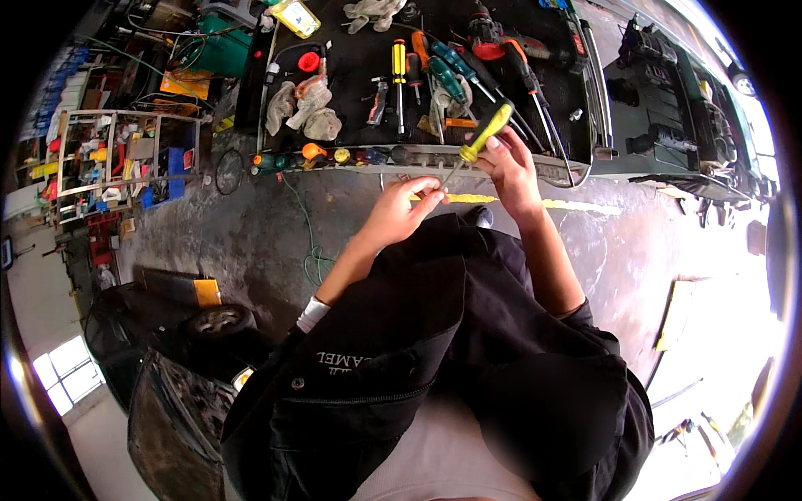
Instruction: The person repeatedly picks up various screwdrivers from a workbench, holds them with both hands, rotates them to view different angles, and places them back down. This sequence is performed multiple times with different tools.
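A screwdriver with a translucent yellow-green handle (pixel 486 131) is held in the air at the near edge of the tool bench, its handle up and tilted to the right. My right hand (pixel 512 174) is closed on the handle with thumb and fingers. The thin metal shaft runs down to my left hand (pixel 404 210), whose fingertips pinch its lower end and hide the tip. Just beyond my hands, a yellow-and-black screwdriver (pixel 399 65), a teal-handled screwdriver (pixel 447 80) and an orange-and-black screwdriver (pixel 520 65) lie on the black bench mat (pixel 355 50).
Crumpled grey gloves (pixel 311 104), a red round cap (pixel 309 63) and a red power tool (pixel 486 37) lie on the bench. More tool handles sit in its front rail. A green hose (pixel 309 238) trails over the floor; a cluttered shelf (pixel 125 159) stands left, a dark car part (pixel 180 417) behind.
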Demonstrator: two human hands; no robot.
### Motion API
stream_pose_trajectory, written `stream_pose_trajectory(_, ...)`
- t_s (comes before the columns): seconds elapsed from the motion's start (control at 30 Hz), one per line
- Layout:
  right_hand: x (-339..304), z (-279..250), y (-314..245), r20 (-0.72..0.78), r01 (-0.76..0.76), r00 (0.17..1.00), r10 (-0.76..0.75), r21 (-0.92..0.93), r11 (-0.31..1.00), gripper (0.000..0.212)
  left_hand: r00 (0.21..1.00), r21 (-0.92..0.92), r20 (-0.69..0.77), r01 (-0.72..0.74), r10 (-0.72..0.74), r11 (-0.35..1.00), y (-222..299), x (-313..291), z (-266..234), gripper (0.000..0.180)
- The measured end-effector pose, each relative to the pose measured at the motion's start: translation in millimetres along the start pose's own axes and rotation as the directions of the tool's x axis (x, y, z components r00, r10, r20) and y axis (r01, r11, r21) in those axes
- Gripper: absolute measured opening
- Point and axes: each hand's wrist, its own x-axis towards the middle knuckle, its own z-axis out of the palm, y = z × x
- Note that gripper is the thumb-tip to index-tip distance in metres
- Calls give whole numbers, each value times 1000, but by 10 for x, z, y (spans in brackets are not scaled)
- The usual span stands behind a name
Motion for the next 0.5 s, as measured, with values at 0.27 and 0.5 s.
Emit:
stream_pose_trajectory(0.27, -179, -285, -74, -36, 31, 999, -36, -114, 993, 28, 998, 96, 61, -17, 11, 995, 87, 139, 279, 21)
stream_pose_trajectory(0.5, -225, -428, -115, -15, 100, 994, -105, -191, 977, 25, 995, 75, -85, 63, -57, 995, 147, 276, 546, 23)
